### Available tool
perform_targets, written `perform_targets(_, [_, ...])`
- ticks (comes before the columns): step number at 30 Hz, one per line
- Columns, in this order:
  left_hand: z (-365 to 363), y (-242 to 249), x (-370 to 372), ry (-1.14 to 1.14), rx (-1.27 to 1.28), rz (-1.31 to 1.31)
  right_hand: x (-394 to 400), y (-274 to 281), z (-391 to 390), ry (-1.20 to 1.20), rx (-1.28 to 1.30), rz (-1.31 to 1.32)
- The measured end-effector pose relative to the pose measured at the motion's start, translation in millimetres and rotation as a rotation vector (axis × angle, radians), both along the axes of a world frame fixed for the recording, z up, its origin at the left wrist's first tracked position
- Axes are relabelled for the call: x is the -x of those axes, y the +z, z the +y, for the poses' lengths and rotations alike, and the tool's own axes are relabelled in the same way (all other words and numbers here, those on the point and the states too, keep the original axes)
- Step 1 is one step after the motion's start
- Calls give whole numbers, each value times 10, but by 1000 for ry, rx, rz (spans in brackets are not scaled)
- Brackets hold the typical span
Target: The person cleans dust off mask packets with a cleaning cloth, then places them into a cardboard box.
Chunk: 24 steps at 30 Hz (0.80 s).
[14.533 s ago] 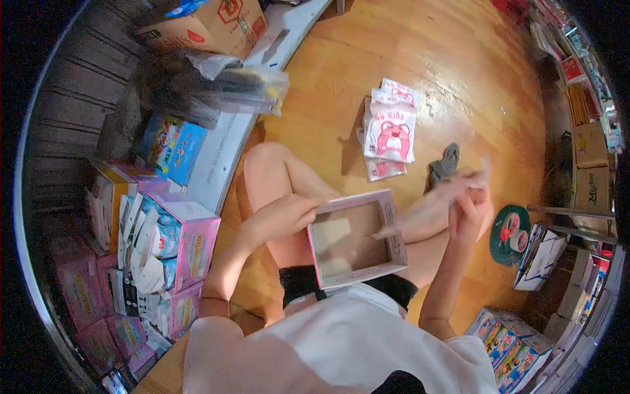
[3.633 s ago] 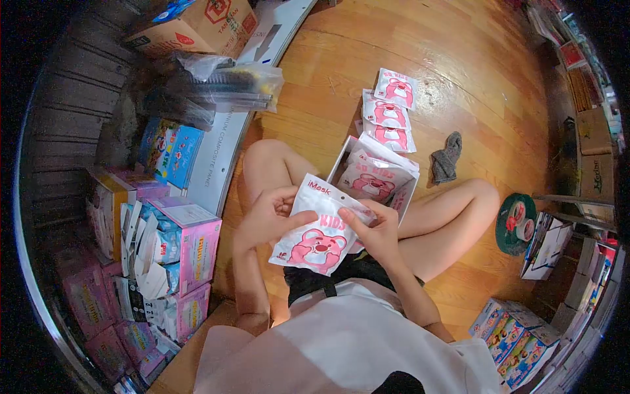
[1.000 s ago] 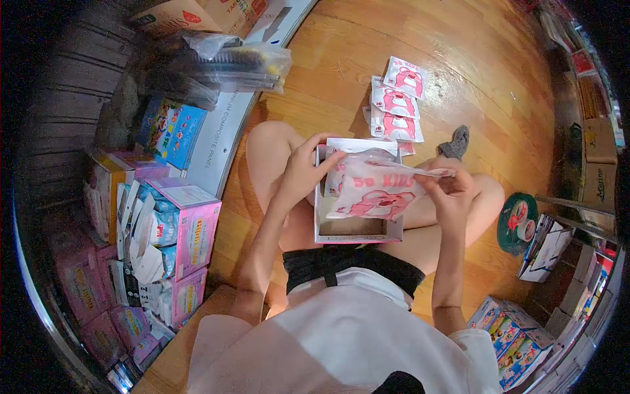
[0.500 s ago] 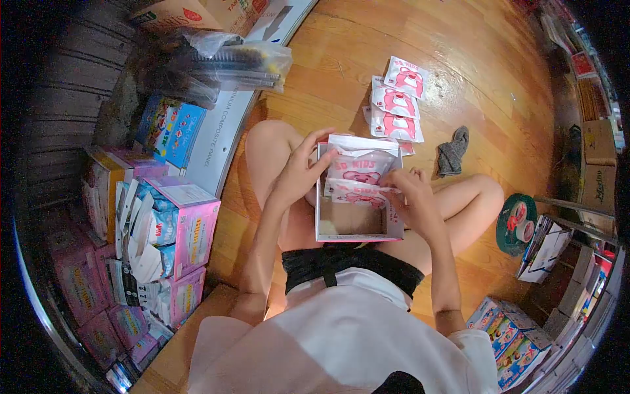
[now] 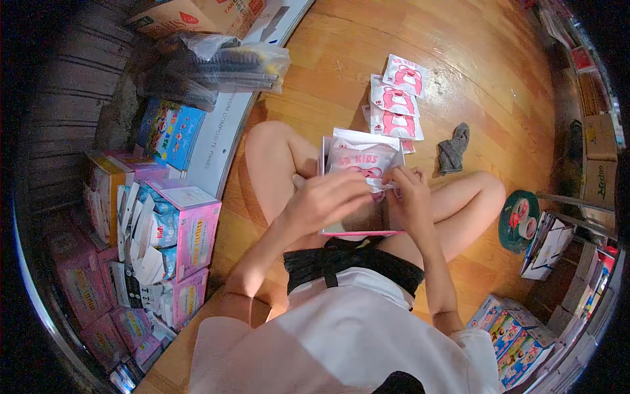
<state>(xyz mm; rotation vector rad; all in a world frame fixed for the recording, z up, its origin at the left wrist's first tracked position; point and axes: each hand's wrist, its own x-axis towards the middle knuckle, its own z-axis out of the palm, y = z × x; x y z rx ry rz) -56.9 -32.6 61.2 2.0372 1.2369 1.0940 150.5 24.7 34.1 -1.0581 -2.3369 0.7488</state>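
An open pink-and-white box [image 5: 324, 157] rests between the person's legs, with white packets [image 5: 365, 155] printed with a pink bear inside its far half. My left hand [image 5: 330, 198] is over the near left part of the box, its fingers loosely extended and blurred, holding nothing that shows. At the box's right side, my right hand [image 5: 409, 189] has its fingers bent at the edge of the packets and grips one of them. A row of overlapping bear packets [image 5: 396, 100] lies on the floor just beyond the box.
A grey sock [image 5: 453, 150] lies on the wooden floor to the right. Green tape [image 5: 514, 222] is near the right shelf. Pink boxes [image 5: 197, 238] are stacked at left, below a blue box [image 5: 176, 134] and plastic-wrapped items [image 5: 243, 65]. Colourful boxes [image 5: 515, 341] stand at lower right.
My left hand has left the box's far left edge and moved nearer and to the right, over the box. My right hand has stayed by the packets, and the box has shifted slightly.
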Motion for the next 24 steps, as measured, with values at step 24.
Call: perform_targets(24, [16, -611, -388, -371, 506, 695, 145, 4, -199, -151, -28, 176])
